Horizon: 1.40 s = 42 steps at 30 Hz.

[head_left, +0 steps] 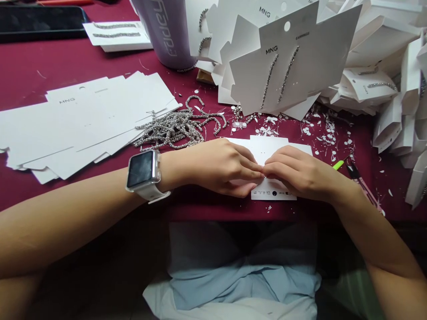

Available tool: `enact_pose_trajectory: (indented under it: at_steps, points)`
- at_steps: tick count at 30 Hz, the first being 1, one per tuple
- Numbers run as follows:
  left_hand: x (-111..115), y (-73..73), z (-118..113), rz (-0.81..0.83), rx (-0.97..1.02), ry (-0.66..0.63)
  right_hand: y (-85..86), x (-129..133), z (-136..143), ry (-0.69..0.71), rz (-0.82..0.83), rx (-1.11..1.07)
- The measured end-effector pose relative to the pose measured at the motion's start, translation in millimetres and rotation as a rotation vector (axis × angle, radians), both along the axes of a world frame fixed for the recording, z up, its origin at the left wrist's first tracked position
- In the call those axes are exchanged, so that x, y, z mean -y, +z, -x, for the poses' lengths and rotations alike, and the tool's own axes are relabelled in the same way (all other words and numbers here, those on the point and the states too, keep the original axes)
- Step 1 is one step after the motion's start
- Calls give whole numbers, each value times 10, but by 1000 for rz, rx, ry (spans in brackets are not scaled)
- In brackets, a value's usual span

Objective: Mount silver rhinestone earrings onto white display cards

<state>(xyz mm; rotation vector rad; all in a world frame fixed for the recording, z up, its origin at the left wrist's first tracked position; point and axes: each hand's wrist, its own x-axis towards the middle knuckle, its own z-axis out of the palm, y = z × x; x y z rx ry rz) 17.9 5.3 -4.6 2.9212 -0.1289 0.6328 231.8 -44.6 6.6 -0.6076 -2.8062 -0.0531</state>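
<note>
A white earring card [271, 143] lies unfolded on the table in front of me, its printed strip toward my lap. My left hand [230, 166], with a watch [143, 169] on the wrist, presses on the card with its fingers bunched together. From the other side my right hand [296, 171] meets it, fingers curled, and the fingertips of both touch near the card's middle. Anything small between the tips is hidden. Beyond my left hand is a tangled heap of silver chain earrings [178, 126].
Blank MNG cards [86, 124] are fanned out at left. A purple cup [170, 31] stands behind, with cards carrying earrings [300, 66] leaning by it. Folded cards [387, 84] pile up at right. White scraps [328, 129] and a cutter [365, 189] lie near my right hand.
</note>
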Motion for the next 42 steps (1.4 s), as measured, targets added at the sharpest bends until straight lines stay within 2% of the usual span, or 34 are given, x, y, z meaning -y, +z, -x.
enact_pose_trajectory:
  at_steps: [3,13,24,32,42]
  points:
    - [4,-1,-7,-15,25,14,-2,7,3,2,-16,13]
    - [20,4,-18,-44,19,46,-37,12,-53,-39,111,-22]
    - [35,-3,-11,-70,32,49,-35,21,-50,-37,101,-50]
    - [56,-12,-3,-99,16,70,-73,18,-73,-26,-1,-35]
    - [86,-17,-18,-101,54,89,-126,-11,-71,-16,21,-87]
